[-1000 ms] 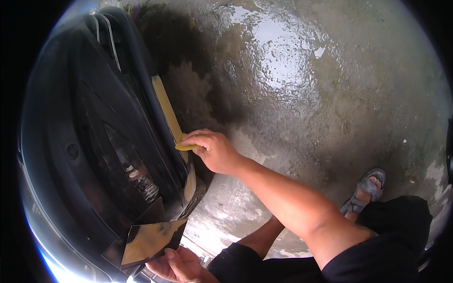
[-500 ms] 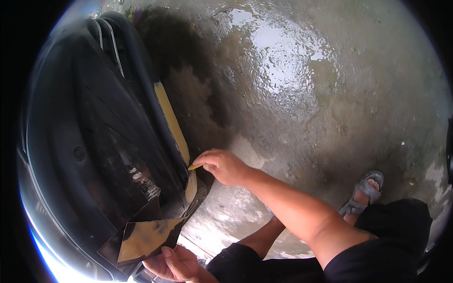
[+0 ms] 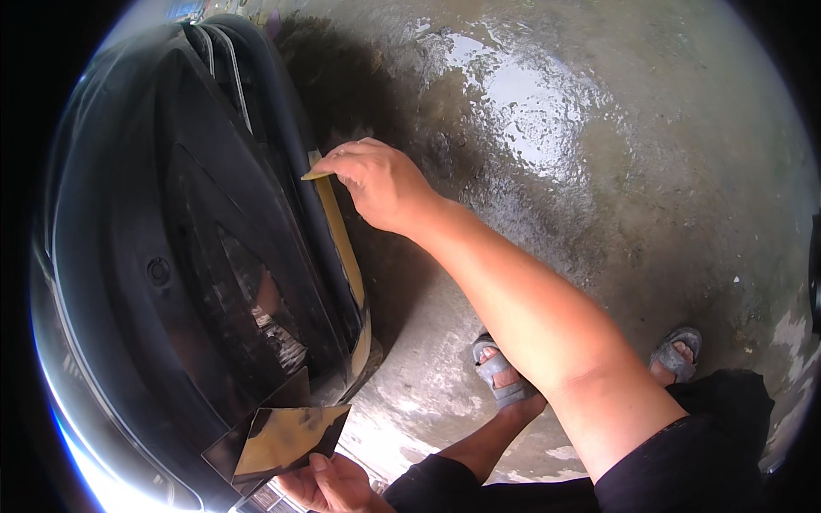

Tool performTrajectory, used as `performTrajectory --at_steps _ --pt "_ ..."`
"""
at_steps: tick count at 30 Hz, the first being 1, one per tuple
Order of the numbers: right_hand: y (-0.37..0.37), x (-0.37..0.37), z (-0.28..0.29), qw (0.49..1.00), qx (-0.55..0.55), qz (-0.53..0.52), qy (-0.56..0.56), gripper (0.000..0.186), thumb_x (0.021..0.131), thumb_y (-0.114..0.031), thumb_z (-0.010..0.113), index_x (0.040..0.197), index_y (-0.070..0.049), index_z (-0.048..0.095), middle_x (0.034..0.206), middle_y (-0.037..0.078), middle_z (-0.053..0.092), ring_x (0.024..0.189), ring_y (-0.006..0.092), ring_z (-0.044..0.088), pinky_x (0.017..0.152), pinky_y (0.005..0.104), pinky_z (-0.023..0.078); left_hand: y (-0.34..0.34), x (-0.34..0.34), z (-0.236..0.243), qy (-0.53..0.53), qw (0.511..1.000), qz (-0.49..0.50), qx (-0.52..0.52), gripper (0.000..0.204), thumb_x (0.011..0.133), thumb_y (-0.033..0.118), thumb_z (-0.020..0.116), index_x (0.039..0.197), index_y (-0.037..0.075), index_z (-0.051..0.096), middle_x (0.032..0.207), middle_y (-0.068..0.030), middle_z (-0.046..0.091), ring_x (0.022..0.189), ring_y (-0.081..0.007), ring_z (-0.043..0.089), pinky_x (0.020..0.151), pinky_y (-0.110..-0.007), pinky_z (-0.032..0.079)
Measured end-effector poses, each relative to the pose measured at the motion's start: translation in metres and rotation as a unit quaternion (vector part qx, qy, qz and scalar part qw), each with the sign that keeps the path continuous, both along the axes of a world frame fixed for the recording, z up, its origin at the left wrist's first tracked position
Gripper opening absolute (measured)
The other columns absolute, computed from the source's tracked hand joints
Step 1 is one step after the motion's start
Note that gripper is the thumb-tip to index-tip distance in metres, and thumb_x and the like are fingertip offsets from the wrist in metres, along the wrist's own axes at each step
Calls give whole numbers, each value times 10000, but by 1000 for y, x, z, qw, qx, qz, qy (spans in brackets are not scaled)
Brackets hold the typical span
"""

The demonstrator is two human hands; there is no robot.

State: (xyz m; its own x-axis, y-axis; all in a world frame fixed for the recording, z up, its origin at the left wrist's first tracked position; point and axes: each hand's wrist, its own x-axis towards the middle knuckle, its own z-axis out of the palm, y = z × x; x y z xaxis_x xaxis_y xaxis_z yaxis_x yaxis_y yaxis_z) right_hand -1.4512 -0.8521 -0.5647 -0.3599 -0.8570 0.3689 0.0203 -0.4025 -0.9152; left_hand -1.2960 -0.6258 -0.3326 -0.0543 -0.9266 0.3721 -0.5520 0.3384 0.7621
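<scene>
My right hand (image 3: 380, 181) pinches a small yellow plastic squeegee (image 3: 317, 174) against the yellow film strip (image 3: 340, 239) on the glossy black car panel (image 3: 171, 256), at eleven o'clock. My left hand (image 3: 333, 486), at six o'clock, grips a shiny film sheet (image 3: 286, 438). I judge smoothing underway; steady pressure is needed along the strip.

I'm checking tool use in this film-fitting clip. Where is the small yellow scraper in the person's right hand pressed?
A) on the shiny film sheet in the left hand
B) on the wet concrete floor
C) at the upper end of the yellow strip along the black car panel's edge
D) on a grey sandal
C: the right hand holds the yellow scraper against the top of the yellow strip on the black car panel.
</scene>
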Motion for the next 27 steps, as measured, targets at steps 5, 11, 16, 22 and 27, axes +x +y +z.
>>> performTrajectory --at_steps 5,11,16,22,27 --pt "54 20 8 999 39 28 -19 291 814 39 544 1016 -90 709 1016 58 675 952 266 615 835 352 525 -5 2 -6 -24 1000 8 1 518 873 -99 463 1379 9 423 1394 -206 458 1254 -310 489 1064 -447 421" --pt "82 19 4 993 42 99 41 310 802 45 576 1056 -81 701 1086 58 676 1004 240 619 853 336 533 -6 -4 0 17 1000 -16 -7 507 873 -95 477 1369 -8 418 1372 -204 478 1245 -308 498 1057 -445 427" --pt "22 -8 13 997 29 -23 64 387 766 63 566 1114 -77 665 1074 80 655 966 277 601 853 356 515 -3 -5 -5 0 1000 13 2 501 875 -83 494 1366 -13 418 1364 -201 486 1231 -309 510 1055 -441 428" --pt "52 11 10 996 52 34 63 400 757 68 572 1113 -84 675 1070 61 658 988 257 596 852 350 517 -6 -3 -3 -29 1000 5 -3 504 877 -89 481 1371 -10 416 1383 -206 469 1258 -313 487 1062 -437 420" --pt "72 19 -1 996 37 61 55 365 765 49 582 1092 -84 677 1064 48 660 988 249 598 847 347 522 -1 1 1 14 1000 -23 -5 520 876 -97 470 1382 6 413 1400 -209 452 1276 -321 470 1077 -452 400"
